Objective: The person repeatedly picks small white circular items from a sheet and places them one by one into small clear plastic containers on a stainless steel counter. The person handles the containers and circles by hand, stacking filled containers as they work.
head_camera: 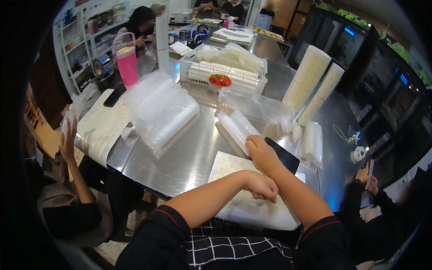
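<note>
My left hand, its fingers curled in, rests against my right forearm above sheets of round printed stickers at the table's near edge. My right hand reaches forward and touches the near end of clear plastic cup stacks in sleeves; whether its fingers are closed around them cannot be told. Beside that hand lies a black tablet or phone. A further sleeve of clear plastic lies beyond the stacks. To the left is a large bundle of clear plastic sleeves.
Around the steel table are a white basket of packs, tall patterned paper rolls, a pink tumbler, a dark phone and a tape roll. People sit close on the left and right; others are at the far end.
</note>
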A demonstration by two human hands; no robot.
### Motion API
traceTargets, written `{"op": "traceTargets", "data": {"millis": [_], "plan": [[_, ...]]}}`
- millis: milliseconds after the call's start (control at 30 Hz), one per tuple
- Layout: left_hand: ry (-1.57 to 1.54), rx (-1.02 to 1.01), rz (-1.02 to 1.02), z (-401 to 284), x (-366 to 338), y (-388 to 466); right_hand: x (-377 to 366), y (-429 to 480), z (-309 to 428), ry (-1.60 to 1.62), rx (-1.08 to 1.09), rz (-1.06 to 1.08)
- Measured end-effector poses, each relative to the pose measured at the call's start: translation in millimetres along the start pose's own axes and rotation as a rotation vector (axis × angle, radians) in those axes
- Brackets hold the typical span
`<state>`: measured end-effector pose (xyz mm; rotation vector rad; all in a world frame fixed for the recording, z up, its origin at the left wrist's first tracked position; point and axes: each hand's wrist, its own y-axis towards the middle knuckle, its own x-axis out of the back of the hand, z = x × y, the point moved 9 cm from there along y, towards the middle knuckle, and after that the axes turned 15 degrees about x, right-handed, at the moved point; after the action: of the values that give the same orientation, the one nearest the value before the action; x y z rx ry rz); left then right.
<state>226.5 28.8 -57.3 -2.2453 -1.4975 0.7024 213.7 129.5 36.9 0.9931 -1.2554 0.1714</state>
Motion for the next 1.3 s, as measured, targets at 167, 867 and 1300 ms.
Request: {"op": "traceTargets", "data": {"millis": [167, 867, 1300], "plan": [[-0.002, 0.002, 0.002, -0.4, 0.1, 0.0, -3.8, 2.2, -0.1, 0.004, 0.031, -0.016], [-0.474, -0.421, -0.015, -33.3, 15.5, -21.3, 136.8, -80.5, 77.0, -0.194, -0.080, -0.293], [-0.364, -0.366, -0.255, -31.2, 19.2, -18.9, 118.2, -104.8, 60.2, 0.181, -0.393, -0.309]]}}
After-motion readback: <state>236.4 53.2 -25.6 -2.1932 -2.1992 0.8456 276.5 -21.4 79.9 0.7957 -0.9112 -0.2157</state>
